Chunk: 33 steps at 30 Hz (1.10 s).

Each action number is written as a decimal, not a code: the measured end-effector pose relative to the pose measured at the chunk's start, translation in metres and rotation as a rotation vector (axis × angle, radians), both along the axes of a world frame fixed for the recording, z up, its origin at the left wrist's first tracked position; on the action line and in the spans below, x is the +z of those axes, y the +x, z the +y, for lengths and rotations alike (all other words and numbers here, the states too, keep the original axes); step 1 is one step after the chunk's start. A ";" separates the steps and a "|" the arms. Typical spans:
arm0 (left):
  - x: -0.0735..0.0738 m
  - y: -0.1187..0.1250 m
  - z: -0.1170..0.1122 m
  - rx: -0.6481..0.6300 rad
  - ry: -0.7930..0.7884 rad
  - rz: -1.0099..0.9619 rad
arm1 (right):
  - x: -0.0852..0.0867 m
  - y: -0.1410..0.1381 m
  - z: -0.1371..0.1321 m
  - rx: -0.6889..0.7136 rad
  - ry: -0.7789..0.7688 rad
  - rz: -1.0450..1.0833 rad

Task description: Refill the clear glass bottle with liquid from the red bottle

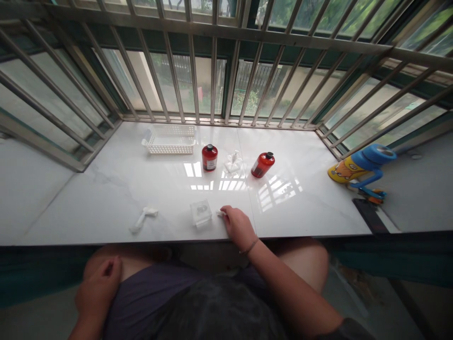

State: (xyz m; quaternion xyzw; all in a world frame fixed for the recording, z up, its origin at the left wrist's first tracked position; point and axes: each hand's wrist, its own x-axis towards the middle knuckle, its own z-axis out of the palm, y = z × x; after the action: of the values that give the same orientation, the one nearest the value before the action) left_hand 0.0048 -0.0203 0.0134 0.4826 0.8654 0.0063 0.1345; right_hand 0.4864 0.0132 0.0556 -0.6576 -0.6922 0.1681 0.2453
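Note:
My right hand (238, 225) rests on the white marble sill (116, 189) near its front edge, fingers curled around a small white object (221, 213). Just left of that hand sits a small clear plastic container (201, 212). Further left lies a white crumpled wrapper or tool (143, 219). My left hand (99, 289) is below the sill, resting on my knee with fingers loosely curled and nothing visible in it. Two red-brown bottles with black caps stand farther back: one upright (209, 157), one leaning (262, 164). Between them lies a small clear bag with white contents (232, 163).
A white perforated plastic basket (170, 139) sits at the back left by the window bars (212, 71). At the right stands a blue and yellow toy-like object (361, 168), with a dark flat item (370, 215) below it.

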 end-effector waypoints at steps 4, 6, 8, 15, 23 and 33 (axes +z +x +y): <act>-0.002 0.000 -0.001 -0.001 0.018 -0.002 | 0.005 -0.027 -0.046 0.158 -0.015 0.020; -0.003 0.001 -0.002 -0.015 0.028 0.002 | 0.007 -0.025 -0.064 0.232 -0.029 0.039; -0.004 0.001 -0.002 -0.018 0.027 0.018 | 0.010 -0.010 -0.075 0.300 -0.034 0.077; -0.003 0.000 -0.001 -0.015 -0.022 0.021 | 0.019 0.139 -0.047 -0.360 0.045 0.028; 0.001 0.006 -0.002 -0.008 0.019 0.027 | 0.007 0.160 -0.035 -0.573 0.020 -0.072; 0.007 0.011 -0.002 -0.036 0.035 0.043 | 0.002 -0.052 -0.082 0.328 0.013 0.114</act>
State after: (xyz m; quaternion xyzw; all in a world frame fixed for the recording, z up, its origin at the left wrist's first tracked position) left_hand 0.0153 -0.0227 0.0200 0.5002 0.8592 0.0087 0.1074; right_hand 0.4349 -0.0686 0.0581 -0.5235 -0.7764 0.2383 0.2575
